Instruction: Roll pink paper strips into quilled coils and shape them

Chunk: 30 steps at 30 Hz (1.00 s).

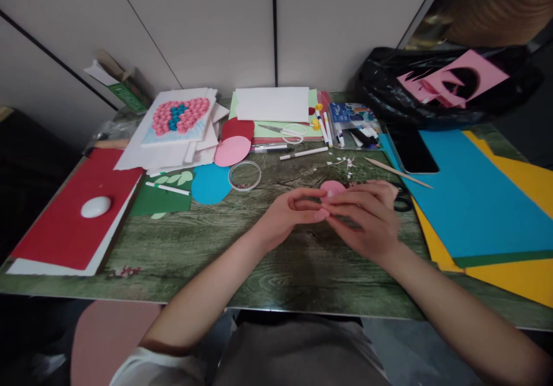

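Note:
My left hand (288, 216) and my right hand (369, 219) meet above the dark green wooden table (276, 271). Between their fingertips is a small pink paper piece (322, 214), partly covered by the fingers. Just behind the fingertips lies a pink paper circle (332, 189). The left thumb and fingers are closed on the small piece, and the right fingertips press against it. Beyond the right hand, black scissor handles (404, 200) show in part. White paper scraps (349, 163) lie behind the hands, next to a wooden stick (400, 173).
A tape roll (245, 176), blue circle (211, 184) and green sheet (161, 200) lie left. Farther left, a white oval object (95, 207) rests on red paper (78, 224). A phone (412, 148) rests on blue paper (484, 196) at right, below a black bag (375, 98).

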{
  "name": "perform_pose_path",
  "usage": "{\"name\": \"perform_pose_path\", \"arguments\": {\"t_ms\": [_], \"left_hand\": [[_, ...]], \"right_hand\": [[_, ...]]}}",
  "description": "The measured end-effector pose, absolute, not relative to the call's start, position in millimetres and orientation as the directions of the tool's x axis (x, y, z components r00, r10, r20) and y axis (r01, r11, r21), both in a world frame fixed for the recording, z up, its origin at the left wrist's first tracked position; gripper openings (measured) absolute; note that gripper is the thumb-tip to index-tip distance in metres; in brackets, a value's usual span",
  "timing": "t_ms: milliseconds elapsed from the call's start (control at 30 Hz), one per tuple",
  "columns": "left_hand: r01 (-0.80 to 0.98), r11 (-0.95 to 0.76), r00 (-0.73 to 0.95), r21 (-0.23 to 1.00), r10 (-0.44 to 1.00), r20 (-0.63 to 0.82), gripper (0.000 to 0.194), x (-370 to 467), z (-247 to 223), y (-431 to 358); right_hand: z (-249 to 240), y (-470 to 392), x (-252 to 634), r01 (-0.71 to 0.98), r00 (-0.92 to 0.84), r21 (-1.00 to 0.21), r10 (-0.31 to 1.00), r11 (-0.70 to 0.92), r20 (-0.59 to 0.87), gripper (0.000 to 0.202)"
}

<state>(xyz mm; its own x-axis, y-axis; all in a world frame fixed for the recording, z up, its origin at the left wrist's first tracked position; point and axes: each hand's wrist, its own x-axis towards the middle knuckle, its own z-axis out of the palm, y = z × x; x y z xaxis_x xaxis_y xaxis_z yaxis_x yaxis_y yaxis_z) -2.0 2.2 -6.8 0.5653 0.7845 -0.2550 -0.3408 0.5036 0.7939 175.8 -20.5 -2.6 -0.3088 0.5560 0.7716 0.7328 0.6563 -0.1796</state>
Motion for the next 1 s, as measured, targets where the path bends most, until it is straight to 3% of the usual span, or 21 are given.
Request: {"name": "perform_pose_path", "arguments": {"t_ms": [367, 800, 1000], "left_hand": [[-0.359, 0.467, 0.546, 0.808, 0.807, -0.224, 0.038, 1.1, -11.7, 1.0], [-0.36, 0.502, 0.565, 0.787, 0.788, -0.244, 0.037, -0.3, -7.9, 0.8], [-0.359, 0.476, 0.55, 0.803, 0.803, -0.231, 0.038, 0.6, -10.8, 0.2]], "right_hand": [[-5.8, -20.9, 174.0, 0.774, -0.332, -0.13, 0.572, 0.62, 0.75, 0.017], [-1.3, -21.2, 173.7, 0.745, -0.313, -0.196, 0.593, 0.638, 0.741, 0.015], [-6.0, -20.3, 174.5, 0.757, -0.336, -0.159, 0.585, 0.634, 0.738, 0.02]]}}
